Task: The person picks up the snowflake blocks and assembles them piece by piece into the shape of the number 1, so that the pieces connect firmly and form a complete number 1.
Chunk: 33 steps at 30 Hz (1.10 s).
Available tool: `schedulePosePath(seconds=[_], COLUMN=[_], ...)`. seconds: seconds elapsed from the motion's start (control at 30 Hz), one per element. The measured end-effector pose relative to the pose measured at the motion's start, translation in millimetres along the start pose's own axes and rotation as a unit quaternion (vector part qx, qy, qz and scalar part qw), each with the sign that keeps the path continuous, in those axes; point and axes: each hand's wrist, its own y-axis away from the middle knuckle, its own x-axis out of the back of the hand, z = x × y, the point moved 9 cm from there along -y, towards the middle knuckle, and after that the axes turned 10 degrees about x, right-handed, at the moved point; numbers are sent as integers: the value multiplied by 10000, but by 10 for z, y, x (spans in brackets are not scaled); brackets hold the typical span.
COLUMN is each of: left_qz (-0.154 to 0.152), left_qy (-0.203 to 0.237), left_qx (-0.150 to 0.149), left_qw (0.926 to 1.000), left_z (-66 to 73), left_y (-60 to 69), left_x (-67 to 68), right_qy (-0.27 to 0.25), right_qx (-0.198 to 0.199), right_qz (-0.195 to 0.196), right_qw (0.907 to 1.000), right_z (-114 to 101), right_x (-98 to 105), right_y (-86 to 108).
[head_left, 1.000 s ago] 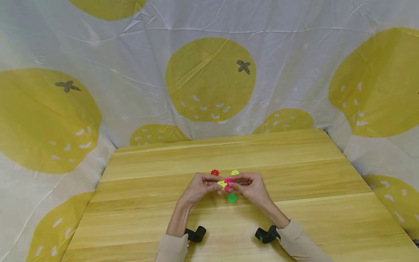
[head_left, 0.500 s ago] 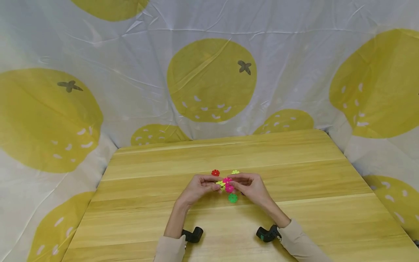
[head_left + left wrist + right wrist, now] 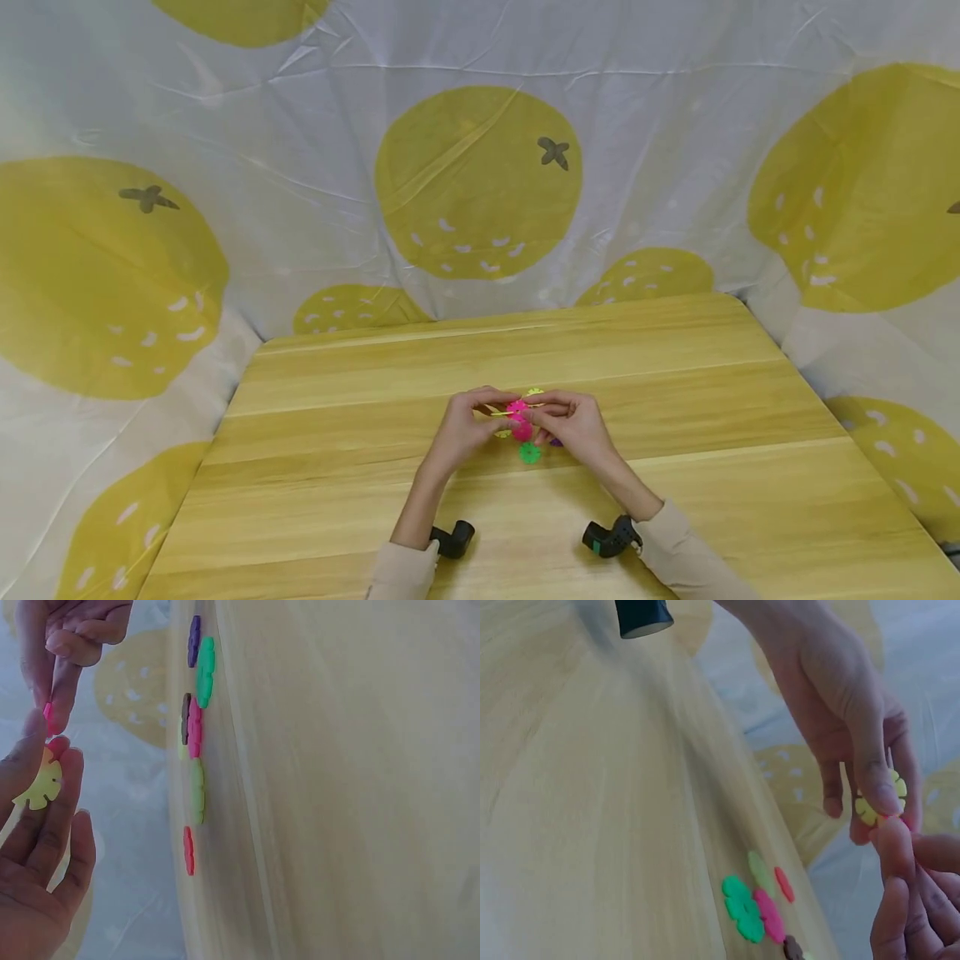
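My left hand [image 3: 459, 427] pinches a yellow notched disc [image 3: 41, 784] between thumb and fingers. Facing it, my right hand [image 3: 581, 423] grips a pink disc [image 3: 49, 718] by thumb and fingertips. The two held discs meet at their edges above the table; whether they are joined cannot be told. Seen from the right wrist, the yellow disc [image 3: 866, 810] is in the left hand [image 3: 847, 712], and the right hand [image 3: 919, 900] mostly covers the pink one.
Below the hands, on the wooden table [image 3: 337, 483], lie loose discs: green [image 3: 529, 452], pink [image 3: 521, 431], purple [image 3: 556, 442], red [image 3: 189, 851], brown [image 3: 793, 948] and yellow-green [image 3: 198, 791]. Another yellow disc [image 3: 535, 392] is behind the right hand. A patterned cloth [image 3: 645, 150] hangs behind the table.
The yellow disc in my left hand has turned from face-on to edge-on in the head view. My left hand has shifted slightly right and covers the red disc there.
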Motion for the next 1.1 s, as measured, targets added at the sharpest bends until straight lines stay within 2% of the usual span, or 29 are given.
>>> schedulePosePath(seconds=[0.13,0.33,0.47,0.7,0.9,1.1], left_qz=[160,202,181,161,151,134], left_qy=[-70,-15,-10,166,291,401], left_qx=[104,306,403,497,659,717], left_qw=[9998,9993,9990,9985,9973,9965], left_z=[-43,-132,-164,-214,-263,-281], left_y=[-9,-1,9,8,24,30], left_x=[32,99,122,138,155,161], right_qy=[89,918,1175,1346,1347,2093], right_qx=[-73,-251,-235,-324,-157,238], right_qz=[-195,-356,-558,-731,-852,-1026], right_qw=[9997,9948,9912,9877,9871,9722], right_z=[32,127,211,346,352,297], right_x=[97,408,530,548,507,417], right_y=[6,43,77,126,129,105])
